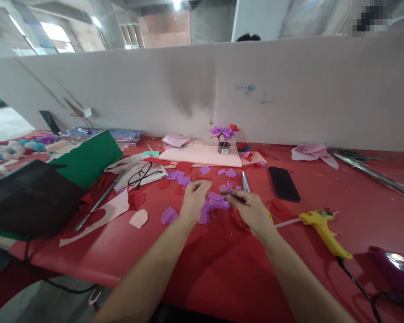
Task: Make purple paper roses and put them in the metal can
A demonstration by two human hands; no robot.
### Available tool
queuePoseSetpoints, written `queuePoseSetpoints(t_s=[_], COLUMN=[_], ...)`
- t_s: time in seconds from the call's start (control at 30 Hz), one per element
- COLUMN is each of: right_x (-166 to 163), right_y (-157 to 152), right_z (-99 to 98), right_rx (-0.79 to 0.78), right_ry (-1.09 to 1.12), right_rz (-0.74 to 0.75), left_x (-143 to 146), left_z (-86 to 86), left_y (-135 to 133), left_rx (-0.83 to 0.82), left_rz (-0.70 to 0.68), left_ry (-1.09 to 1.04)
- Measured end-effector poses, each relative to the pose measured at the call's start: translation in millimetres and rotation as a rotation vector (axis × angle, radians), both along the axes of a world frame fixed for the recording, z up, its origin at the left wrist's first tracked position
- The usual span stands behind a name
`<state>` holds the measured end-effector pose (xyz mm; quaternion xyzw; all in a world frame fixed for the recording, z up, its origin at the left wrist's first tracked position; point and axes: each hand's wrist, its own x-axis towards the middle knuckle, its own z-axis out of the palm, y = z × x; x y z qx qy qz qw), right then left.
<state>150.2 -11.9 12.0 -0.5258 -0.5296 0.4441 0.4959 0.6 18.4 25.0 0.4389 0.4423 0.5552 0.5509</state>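
My right hand (251, 207) pinches a small purple flower piece (229, 185) between thumb and fingertips, a little above the table. To its left, the fingers of my left hand (197, 197) are pressed together, and what they hold, if anything, is too small to make out. Cut purple pieces (215, 204) lie scattered between and below both hands. A silver pointed tool (245, 181), perhaps scissors, lies just beyond my right hand. Under my right wrist is a round yellow-rimmed object, mostly hidden. Purple flowers (223, 131) stand in a small brown pot (224, 148) farther back.
A yellow glue gun (326, 233) with its cord lies right, near a black phone (284, 184). Black-handled scissors (143, 176), pink scraps (139, 218) and a green board (90, 159) are on the left. A white partition (138, 94) closes off the back of the red table (121, 264).
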Motion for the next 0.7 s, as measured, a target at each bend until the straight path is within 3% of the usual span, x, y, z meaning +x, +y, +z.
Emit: queuePoseSetpoints(t_s=[0.2,0.5,0.7], right_x=[1.1,1.5,5.0], right_y=[-0.3,0.1,-0.3], right_z=[-1.9,-0.9,1.9], right_rx=[-0.006,0.007,0.018], right_ry=[-0.030,0.016,0.126], right_rz=[-0.007,-0.019,-0.096], left_x=[-0.3,0.4,8.9], left_z=[-2.2,-1.6,1.8], left_y=[1.8,0.7,-6.4], left_rx=[0.063,0.050,0.071], left_rz=[-0.088,-0.183,-0.221], left_ry=[0.016,-0.200,-0.098])
